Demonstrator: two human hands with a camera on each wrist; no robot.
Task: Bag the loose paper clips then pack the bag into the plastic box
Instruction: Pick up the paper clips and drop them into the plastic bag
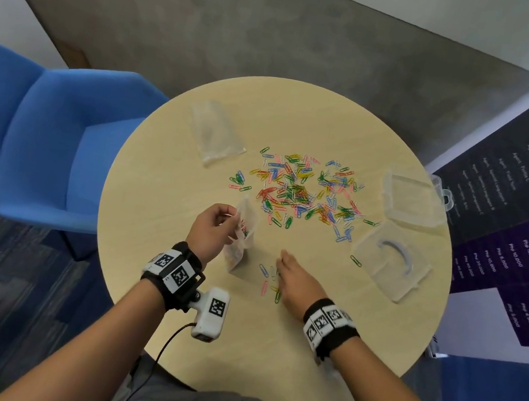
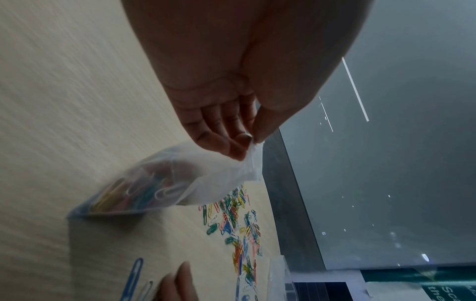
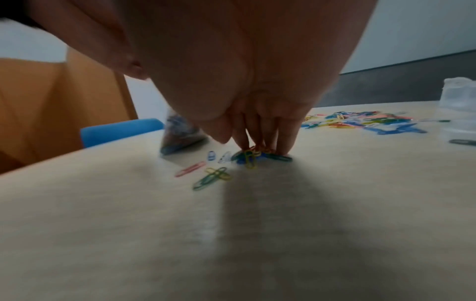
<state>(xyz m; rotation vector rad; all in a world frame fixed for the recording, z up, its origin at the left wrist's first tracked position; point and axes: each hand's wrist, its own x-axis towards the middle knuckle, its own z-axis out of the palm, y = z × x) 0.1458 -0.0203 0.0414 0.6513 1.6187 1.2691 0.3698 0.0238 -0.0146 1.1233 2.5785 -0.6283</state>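
Observation:
A heap of coloured paper clips (image 1: 299, 188) lies spread over the middle of the round table (image 1: 167, 323). My left hand (image 1: 232, 217) pinches the top edge of a small clear bag (image 1: 244, 231) between thumb and fingers. The bag (image 2: 167, 183) stands with its bottom on the table and holds several clips. My right hand (image 1: 281, 262) lies to the right of the bag, its straight fingers (image 3: 288, 140) pressing down on a small cluster of clips (image 3: 249, 158). A few loose clips (image 1: 264, 283) lie beside that hand. The clear plastic box (image 1: 392, 258) lies open at the right.
A second clear plastic shell (image 1: 411, 203) sits behind the open box. A flat stack of empty clear bags (image 1: 214, 133) lies at the far left of the table. A blue chair (image 1: 42, 130) stands on the left and a dark banner (image 1: 515, 205) on the right.

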